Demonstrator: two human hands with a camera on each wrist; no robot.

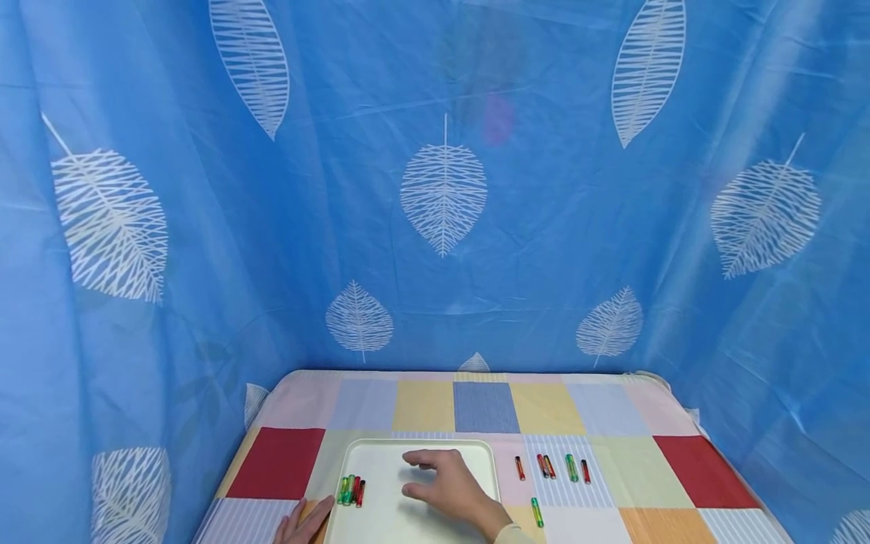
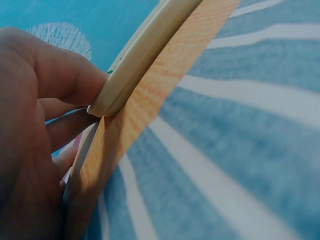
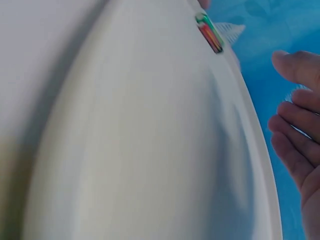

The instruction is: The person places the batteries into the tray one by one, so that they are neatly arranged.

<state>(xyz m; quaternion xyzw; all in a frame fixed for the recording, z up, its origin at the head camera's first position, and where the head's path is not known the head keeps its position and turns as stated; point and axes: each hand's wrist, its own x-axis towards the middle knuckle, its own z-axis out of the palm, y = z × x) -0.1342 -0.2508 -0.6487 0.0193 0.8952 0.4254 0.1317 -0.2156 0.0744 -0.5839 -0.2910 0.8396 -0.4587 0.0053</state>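
Observation:
A cream tray lies on the patchwork cloth. At its left edge my left hand pinches the rim; the left wrist view shows thumb and finger at the pale rim. Just inside that edge, several green and red batteries lie side by side in a row. My right hand hovers above the middle of the tray, thumb and fingers apart, holding nothing. The right wrist view shows its spread fingers and the batteries at the tray's far edge.
Right of the tray, several more batteries lie spread on the cloth: a lone red one, a red pair, a green one, another red one and a nearer green one. A blue leaf-print curtain surrounds the table.

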